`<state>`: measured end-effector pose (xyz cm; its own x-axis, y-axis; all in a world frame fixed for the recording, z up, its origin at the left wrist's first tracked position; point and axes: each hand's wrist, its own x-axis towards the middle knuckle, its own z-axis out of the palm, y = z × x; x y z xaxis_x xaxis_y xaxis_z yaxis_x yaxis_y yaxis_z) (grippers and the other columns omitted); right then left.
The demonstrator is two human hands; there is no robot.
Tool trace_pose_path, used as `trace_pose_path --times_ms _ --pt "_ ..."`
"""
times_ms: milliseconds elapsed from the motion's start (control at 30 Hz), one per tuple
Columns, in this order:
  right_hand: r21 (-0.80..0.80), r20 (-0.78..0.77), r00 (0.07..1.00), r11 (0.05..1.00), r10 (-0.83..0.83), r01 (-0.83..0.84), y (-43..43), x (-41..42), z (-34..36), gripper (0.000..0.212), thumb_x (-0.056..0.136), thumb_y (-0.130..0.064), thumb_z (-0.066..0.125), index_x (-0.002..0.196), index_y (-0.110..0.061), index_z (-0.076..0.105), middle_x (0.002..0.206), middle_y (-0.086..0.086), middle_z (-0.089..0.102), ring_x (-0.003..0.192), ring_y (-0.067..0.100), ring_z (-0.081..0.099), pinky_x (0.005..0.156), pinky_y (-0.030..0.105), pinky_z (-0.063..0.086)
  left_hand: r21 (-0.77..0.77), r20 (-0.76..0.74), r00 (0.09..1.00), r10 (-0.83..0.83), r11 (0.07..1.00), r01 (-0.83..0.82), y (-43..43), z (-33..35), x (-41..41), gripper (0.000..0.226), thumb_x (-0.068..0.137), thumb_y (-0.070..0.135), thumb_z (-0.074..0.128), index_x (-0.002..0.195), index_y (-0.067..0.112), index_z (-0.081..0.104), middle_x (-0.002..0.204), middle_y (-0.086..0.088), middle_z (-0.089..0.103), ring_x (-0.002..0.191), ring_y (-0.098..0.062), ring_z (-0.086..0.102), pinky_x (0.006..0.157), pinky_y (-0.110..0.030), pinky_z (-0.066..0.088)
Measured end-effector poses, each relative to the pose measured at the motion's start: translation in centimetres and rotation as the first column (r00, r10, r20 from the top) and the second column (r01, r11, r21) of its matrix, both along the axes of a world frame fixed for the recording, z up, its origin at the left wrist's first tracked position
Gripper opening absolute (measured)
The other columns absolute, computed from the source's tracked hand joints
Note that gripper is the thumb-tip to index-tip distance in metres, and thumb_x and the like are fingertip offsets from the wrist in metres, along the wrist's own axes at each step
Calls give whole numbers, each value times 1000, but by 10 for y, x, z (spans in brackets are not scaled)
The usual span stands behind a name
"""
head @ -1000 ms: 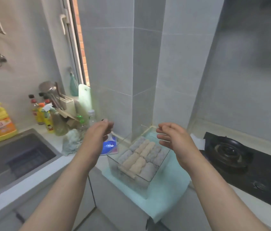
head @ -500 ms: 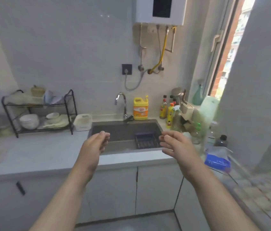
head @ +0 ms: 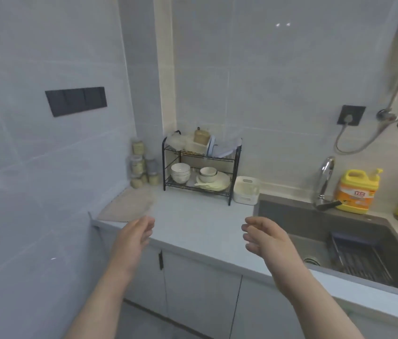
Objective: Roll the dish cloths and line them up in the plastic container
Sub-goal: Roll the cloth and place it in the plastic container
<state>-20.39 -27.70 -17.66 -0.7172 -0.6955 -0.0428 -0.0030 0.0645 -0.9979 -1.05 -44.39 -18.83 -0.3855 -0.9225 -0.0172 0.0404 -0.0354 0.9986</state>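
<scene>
Once facing the sink (head: 300,216), now faces dish rack (head: 232,165); holds left hand (head: 133,241), right hand (head: 270,241) empty, fingers (head: 251,234) loosely curled; bottle (head: 357,189) label unreadable.

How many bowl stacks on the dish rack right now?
2, both on the lower shelf of the dish rack: left stack at its left end, right stack on plates. The cluttered top shelf may hide more.

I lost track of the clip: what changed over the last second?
The view swung left: the container of rolled cloths left the picture, the sink slid right, the dish rack came into view. The left hand and right hand stayed raised and empty.
</scene>
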Motion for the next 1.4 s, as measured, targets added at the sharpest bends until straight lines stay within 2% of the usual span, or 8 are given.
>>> trace_pose_path --times_ms 133,267,867,1033,1167,1300,1333,1400 --pt "32 26 998 997 65 -66 -62 -9 -11 18 93 -12 54 102 -23 64 108 2 66 105 19 61 91 35 51 45 -12 997 81 996 -80 -53 -16 3 25 97 30 49 103 12 65 111 -5 65 114 -21 57 106 -39 40" --pt "58 32 991 990 130 -132 -125 -38 -26 17 93 -12 54 102 -23 64 108 2 66 103 19 62 90 34 51 54 0 992 124 991 -124 -100 -30 -16 44 72 53 60 97 18 67 109 0 66 109 -13 59 103 -37 42" --pt "134 120 921 913 371 -385 -397 -102 -64 18 91 -14 55 107 -20 63 105 6 64 102 22 61 91 37 52 112 217 934 282 944 -311 -321 -52 -60 32 94 35 52 107 8 63 110 -2 60 109 -20 54 99 -37 40" --pt "221 130 941 916 313 -335 -479 -91 -85 20 90 -14 55 108 -20 62 102 6 63 99 22 61 91 38 52 51 331 922 204 971 -233 -422 -82 -65 44 60 56 47 85 20 48 86 -3 45 82 -15 41 74 -33 33" --pt "287 151 969 929 198 -234 -547 -82 -109 22 90 -14 56 111 -17 61 99 4 62 100 23 60 92 39 52 102 449 892 52 989 -109 -507 -118 -75 29 90 36 48 76 11 53 76 -10 50 72 -25 51 67 -29 33" --pt "357 178 977 917 119 -177 -603 -74 -135 26 90 -16 56 116 -16 59 104 0 60 101 21 59 96 41 50 103 531 840 -110 993 64 -565 -157 -89 26 97 33 41 96 13 59 102 14 49 75 -11 49 64 -24 37" --pt "379 173 978 910 112 -171 -614 -73 -142 28 91 -16 56 118 -16 59 107 -1 60 103 21 58 99 42 48 94 564 814 -141 990 107 -576 -168 -92 32 97 33 40 109 10 59 130 -22 43 80 -12 53 66 -25 42" --pt "438 157 983 885 96 -157 -632 -73 -156 33 91 -17 55 124 -14 58 113 -1 58 111 22 56 103 45 45 96 634 746 -202 978 182 -595 -190 -96 38 97 35 41 126 14 55 132 -7 54 110 -17 56 88 -33 48"
